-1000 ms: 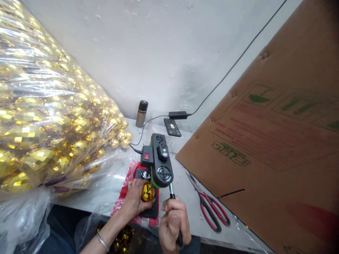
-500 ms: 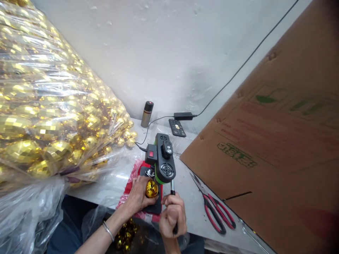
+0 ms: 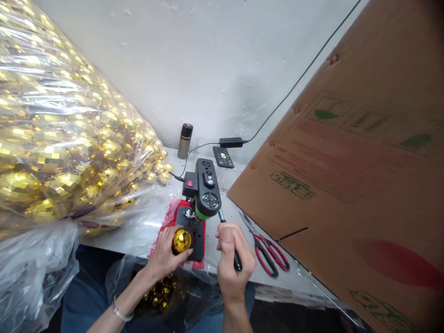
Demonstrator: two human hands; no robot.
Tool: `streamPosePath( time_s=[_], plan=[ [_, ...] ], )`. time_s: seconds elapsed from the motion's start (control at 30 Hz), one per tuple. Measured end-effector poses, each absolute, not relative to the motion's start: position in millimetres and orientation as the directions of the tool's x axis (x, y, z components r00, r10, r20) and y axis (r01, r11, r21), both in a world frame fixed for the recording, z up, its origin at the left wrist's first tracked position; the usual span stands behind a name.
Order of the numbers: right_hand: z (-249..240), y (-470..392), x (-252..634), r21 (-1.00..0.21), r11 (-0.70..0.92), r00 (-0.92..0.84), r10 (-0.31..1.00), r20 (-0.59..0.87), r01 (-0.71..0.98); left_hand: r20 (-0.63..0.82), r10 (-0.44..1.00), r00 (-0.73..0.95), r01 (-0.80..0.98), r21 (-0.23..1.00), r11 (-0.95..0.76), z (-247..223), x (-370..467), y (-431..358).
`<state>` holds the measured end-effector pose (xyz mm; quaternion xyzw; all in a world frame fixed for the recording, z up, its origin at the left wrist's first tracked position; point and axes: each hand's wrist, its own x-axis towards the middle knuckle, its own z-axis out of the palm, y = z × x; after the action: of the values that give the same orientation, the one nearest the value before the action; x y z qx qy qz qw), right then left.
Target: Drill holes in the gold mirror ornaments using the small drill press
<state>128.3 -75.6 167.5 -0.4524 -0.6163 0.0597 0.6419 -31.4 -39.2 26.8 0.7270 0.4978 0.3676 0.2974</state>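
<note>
A small black and green drill press [image 3: 208, 187] stands on the table, its black base [image 3: 197, 240] lying on red plastic. My left hand [image 3: 168, 252] is wrapped round a shiny gold faceted ball [image 3: 181, 240] over the left front part of the base. The ball sits in front of the press head, to the left. My right hand [image 3: 234, 252] is closed on the black-ended lever [image 3: 237, 261] at the right side of the press. The tip of the drill is hidden under the head.
A clear bag of gold balls [image 3: 69, 152] fills the left. Behind the press are a spray can [image 3: 185, 141], a phone [image 3: 223, 157] and a power adapter [image 3: 231, 142]. Red-handled scissors [image 3: 265, 249] lie beside a big cardboard box [image 3: 329, 175]. More gold balls [image 3: 163, 291] are below the table edge.
The gold ball in my left hand has moved left and toward me, out from beside the press head. My right hand and the lever end have swung up and outward. The view has shifted.
</note>
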Motion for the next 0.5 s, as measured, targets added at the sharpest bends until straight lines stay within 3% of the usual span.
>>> streamPosePath(
  time_s=[0.17, 0.3, 0.4, 0.5],
  plan=[
    [159.8, -78.7, 126.5, -0.665, 0.567, 0.224, 0.654, 0.722, 0.487, 0.015, 0.859, 0.511, 0.459, 0.840, -0.288, -3.0, -79.1, -107.3],
    [157.8, -79.4, 127.2, -0.677, 0.568, 0.244, 0.653, 0.717, 0.469, -0.158, 0.882, 0.443, 0.646, 0.738, -0.192, -56.0, -108.9, -141.9],
    [156.7, -80.5, 126.8, -0.668, 0.576, 0.231, 0.650, 0.724, 0.472, -0.034, 0.919, 0.394, 0.656, 0.710, -0.255, -71.3, -118.1, -143.3],
    [155.4, -81.5, 119.1, -0.729, 0.536, 0.330, 0.658, 0.677, 0.426, 0.231, 0.868, 0.439, 0.526, 0.718, -0.457, -45.2, -113.1, -121.9]
  ],
)
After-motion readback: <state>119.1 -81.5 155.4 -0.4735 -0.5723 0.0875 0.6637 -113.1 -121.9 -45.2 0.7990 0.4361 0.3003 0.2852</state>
